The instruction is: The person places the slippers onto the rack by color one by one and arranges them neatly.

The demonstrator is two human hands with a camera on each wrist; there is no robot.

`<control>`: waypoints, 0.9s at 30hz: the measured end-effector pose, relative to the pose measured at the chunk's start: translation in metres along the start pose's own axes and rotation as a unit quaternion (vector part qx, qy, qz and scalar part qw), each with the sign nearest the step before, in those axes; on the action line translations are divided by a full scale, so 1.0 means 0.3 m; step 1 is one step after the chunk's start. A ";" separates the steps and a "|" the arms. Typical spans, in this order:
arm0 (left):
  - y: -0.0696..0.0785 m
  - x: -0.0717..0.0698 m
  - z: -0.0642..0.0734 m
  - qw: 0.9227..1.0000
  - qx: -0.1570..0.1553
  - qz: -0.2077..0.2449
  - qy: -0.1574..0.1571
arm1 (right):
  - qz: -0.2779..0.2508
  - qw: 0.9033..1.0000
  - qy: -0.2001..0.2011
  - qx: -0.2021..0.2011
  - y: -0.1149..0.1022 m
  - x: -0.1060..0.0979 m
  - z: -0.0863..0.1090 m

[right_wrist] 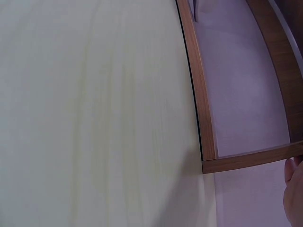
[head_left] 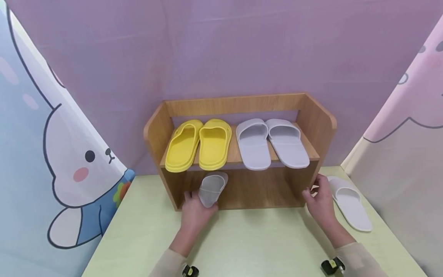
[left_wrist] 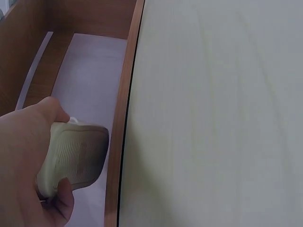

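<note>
My left hand [head_left: 197, 211] grips a small white slipper [head_left: 210, 191] at the mouth of the lower compartment of a wooden shoe rack [head_left: 233, 105], toward its left side. Thumb and fingers hold the slipper, and its ridged sole [left_wrist: 78, 156] faces the left wrist camera. Beside the rack's right panel, my right hand [head_left: 322, 202] holds the panel's front edge with thumb and fingers. In the right wrist view only part of that hand [right_wrist: 294, 189] appears, by the panel. Another white slipper [head_left: 353, 207] lies on the table, right of my right hand.
On the upper shelf sit two yellow clogs [head_left: 214, 148] at the left and two pale lavender slippers [head_left: 254, 150] at the right. The rack stands on a light green table [head_left: 256, 242] against a purple backdrop [head_left: 235, 50]. Cartoon-print curtains [head_left: 79, 200] hang at both sides.
</note>
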State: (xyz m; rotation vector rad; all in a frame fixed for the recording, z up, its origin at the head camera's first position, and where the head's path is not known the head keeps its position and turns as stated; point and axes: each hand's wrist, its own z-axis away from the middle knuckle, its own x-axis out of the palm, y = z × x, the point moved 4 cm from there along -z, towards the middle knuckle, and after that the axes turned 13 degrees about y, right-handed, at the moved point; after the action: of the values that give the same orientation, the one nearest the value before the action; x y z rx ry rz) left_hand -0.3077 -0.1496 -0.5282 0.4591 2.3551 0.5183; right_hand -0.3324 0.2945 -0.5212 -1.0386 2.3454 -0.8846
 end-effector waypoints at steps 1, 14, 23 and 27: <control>0.000 0.004 -0.003 1.000 -0.002 -0.002 0.002 | 0.001 1.000 0.000 0.000 0.000 -0.001 -0.001; 0.003 0.036 0.005 0.999 -0.035 -0.016 -0.018 | 0.011 1.000 -0.004 0.002 0.004 -0.006 0.013; -0.005 0.050 0.011 1.000 -0.023 -0.011 -0.013 | 0.007 1.000 0.000 0.004 0.000 -0.002 0.002; -0.011 0.060 0.017 0.998 -0.028 -0.021 -0.043 | 0.011 1.000 -0.001 0.007 -0.001 -0.002 0.002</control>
State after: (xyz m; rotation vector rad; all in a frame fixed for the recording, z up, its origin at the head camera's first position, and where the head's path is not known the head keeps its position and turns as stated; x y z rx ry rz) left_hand -0.3176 -0.1430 -0.5429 0.3964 2.2573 0.5339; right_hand -0.3314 0.2947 -0.5214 -1.0059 2.3405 -0.8898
